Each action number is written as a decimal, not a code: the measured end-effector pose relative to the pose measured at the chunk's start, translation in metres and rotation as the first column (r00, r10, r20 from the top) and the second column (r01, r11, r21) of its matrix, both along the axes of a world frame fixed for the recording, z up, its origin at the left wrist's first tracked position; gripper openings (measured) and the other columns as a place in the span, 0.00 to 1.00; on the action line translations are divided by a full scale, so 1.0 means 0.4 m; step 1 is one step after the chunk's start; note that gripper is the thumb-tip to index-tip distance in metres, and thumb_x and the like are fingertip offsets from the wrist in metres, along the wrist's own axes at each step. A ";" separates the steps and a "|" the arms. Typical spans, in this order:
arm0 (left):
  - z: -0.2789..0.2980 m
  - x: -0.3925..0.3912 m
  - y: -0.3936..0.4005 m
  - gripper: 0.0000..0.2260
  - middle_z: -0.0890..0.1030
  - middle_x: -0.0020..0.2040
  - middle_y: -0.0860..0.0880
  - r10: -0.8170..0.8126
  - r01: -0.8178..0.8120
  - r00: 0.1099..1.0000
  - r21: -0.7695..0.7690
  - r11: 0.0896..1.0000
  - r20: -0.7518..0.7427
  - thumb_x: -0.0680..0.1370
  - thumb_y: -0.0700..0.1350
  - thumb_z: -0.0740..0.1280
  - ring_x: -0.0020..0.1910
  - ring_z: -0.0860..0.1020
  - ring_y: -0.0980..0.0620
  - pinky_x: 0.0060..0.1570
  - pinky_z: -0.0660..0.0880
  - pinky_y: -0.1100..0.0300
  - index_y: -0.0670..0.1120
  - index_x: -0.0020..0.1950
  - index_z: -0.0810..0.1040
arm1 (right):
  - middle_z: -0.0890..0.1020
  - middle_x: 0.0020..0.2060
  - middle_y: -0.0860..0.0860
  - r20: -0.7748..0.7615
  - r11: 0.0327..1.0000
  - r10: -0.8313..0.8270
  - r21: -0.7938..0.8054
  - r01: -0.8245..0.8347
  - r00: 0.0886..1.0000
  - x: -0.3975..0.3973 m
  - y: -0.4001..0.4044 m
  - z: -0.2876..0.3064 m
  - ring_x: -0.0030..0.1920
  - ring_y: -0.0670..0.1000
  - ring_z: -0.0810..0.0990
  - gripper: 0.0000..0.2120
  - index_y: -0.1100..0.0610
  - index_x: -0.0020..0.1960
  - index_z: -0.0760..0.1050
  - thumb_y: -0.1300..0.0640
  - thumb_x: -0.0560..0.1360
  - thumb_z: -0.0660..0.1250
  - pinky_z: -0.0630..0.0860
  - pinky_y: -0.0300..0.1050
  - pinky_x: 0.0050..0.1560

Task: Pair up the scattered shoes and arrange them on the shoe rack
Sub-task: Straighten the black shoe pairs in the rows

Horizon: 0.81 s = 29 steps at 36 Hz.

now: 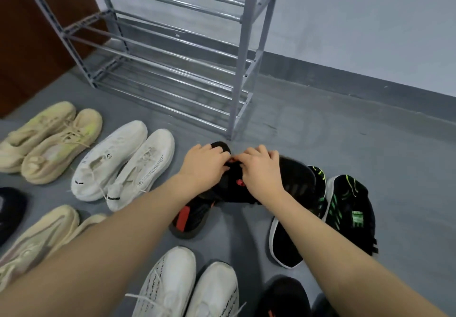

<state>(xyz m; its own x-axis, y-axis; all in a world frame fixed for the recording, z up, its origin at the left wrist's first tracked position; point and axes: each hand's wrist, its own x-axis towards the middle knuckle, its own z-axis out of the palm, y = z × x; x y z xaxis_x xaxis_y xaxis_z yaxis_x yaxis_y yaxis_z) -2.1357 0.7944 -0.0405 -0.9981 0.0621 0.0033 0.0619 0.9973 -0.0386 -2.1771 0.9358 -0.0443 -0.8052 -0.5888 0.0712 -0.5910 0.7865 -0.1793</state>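
Two black shoes with red patches lie on the grey floor in front of the metal shoe rack (237,75). My left hand (204,166) curls over the left black-and-red shoe (190,220) near its toe. My right hand (261,171) grips the top of the right black shoe (296,181). Both hands meet at the shoes' upper parts, where a red tab shows. The rack's shelves hold nothing.
A beige pair (51,141) and a white pair (123,163) lie at the left. A black-and-green pair (345,208) lies at the right. Another white pair (187,287), a beige pair (37,240) and dark shoes (283,297) lie nearer me. A brown door (32,45) stands at the left.
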 end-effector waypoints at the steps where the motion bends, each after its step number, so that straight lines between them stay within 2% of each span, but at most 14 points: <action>1: -0.002 0.009 -0.007 0.13 0.77 0.57 0.50 0.036 -0.036 0.999 0.011 0.999 0.000 0.81 0.53 0.56 0.58 0.74 0.46 0.52 0.65 0.55 0.49 0.60 0.74 | 0.78 0.55 0.45 -0.006 1.000 0.007 -0.009 -0.007 1.000 0.003 -0.013 -0.002 0.57 0.51 0.69 0.18 0.44 0.63 0.74 0.59 0.76 0.61 0.55 0.46 0.53; 5: -0.026 0.045 -0.028 0.14 0.79 0.55 0.49 0.172 -0.171 0.985 0.041 0.984 -0.015 0.81 0.52 0.55 0.54 0.76 0.44 0.49 0.66 0.54 0.48 0.57 0.76 | 0.79 0.56 0.46 -0.024 0.990 -0.015 -0.140 0.011 1.000 0.014 -0.056 -0.023 0.58 0.52 0.71 0.16 0.49 0.61 0.76 0.60 0.76 0.61 0.55 0.45 0.57; 8: -0.042 0.072 -0.060 0.14 0.80 0.53 0.49 0.287 -0.285 0.958 0.081 0.955 -0.017 0.81 0.52 0.55 0.53 0.78 0.44 0.46 0.68 0.56 0.47 0.55 0.78 | 0.76 0.57 0.50 -0.052 0.933 -0.136 -0.343 0.110 0.989 0.029 -0.081 -0.040 0.59 0.54 0.71 0.13 0.54 0.60 0.76 0.58 0.76 0.63 0.59 0.47 0.60; 11: -0.052 0.094 -0.108 0.15 0.80 0.52 0.47 0.407 -0.405 0.914 0.111 0.908 0.004 0.82 0.51 0.54 0.52 0.79 0.43 0.44 0.68 0.56 0.46 0.54 0.78 | 0.74 0.56 0.55 0.025 0.857 -0.292 -0.436 0.273 0.956 0.048 -0.094 -0.058 0.56 0.57 0.70 0.12 0.59 0.58 0.73 0.58 0.76 0.63 0.61 0.48 0.58; 13: -0.055 0.106 -0.135 0.15 0.81 0.51 0.45 0.485 -0.482 0.874 0.147 0.864 0.022 0.82 0.51 0.54 0.52 0.79 0.43 0.42 0.67 0.56 0.45 0.54 0.78 | 0.74 0.54 0.56 0.122 0.813 -0.392 -0.418 0.406 0.912 0.058 -0.095 -0.082 0.56 0.58 0.71 0.11 0.60 0.57 0.71 0.59 0.76 0.63 0.62 0.49 0.56; 16: -0.057 0.120 -0.166 0.15 0.81 0.51 0.43 0.602 -0.600 0.795 0.233 0.766 0.069 0.82 0.50 0.55 0.53 0.79 0.41 0.45 0.70 0.55 0.43 0.52 0.78 | 0.74 0.56 0.57 0.306 0.807 -0.450 -0.263 0.529 0.839 0.077 -0.102 -0.123 0.59 0.60 0.71 0.13 0.61 0.58 0.68 0.56 0.76 0.63 0.64 0.53 0.58; 20: -0.069 0.138 -0.201 0.15 0.80 0.53 0.41 0.667 -0.674 0.733 0.274 0.686 0.131 0.81 0.50 0.56 0.55 0.77 0.41 0.49 0.72 0.52 0.42 0.53 0.78 | 0.74 0.60 0.58 0.550 0.818 -0.437 -0.085 0.569 0.712 0.111 -0.138 -0.154 0.61 0.60 0.74 0.24 0.61 0.60 0.64 0.44 0.76 0.63 0.69 0.54 0.58; 23: -0.075 0.146 -0.209 0.15 0.80 0.53 0.41 0.670 -0.683 0.726 0.277 0.675 0.155 0.81 0.50 0.57 0.54 0.77 0.41 0.47 0.71 0.53 0.42 0.52 0.78 | 0.75 0.60 0.57 0.639 0.819 -0.431 -0.019 0.574 0.636 0.126 -0.171 -0.165 0.60 0.60 0.75 0.29 0.60 0.60 0.62 0.40 0.72 0.67 0.73 0.54 0.55; 26: -0.079 0.158 -0.219 0.14 0.80 0.53 0.42 0.679 -0.697 0.714 0.266 0.666 0.170 0.81 0.49 0.57 0.55 0.77 0.42 0.43 0.69 0.55 0.41 0.53 0.78 | 0.70 0.62 0.60 0.675 0.807 -0.417 -0.033 0.590 0.609 0.136 -0.203 -0.177 0.60 0.63 0.74 0.28 0.61 0.63 0.59 0.50 0.73 0.69 0.72 0.56 0.56; 29: -0.083 0.170 -0.235 0.14 0.80 0.52 0.42 0.683 -0.702 0.710 0.257 0.665 0.171 0.82 0.49 0.57 0.53 0.78 0.42 0.41 0.67 0.56 0.41 0.53 0.77 | 0.68 0.62 0.64 0.665 0.794 -0.400 -0.092 0.601 0.630 0.143 -0.210 -0.185 0.57 0.65 0.74 0.25 0.61 0.68 0.56 0.62 0.75 0.64 0.72 0.57 0.56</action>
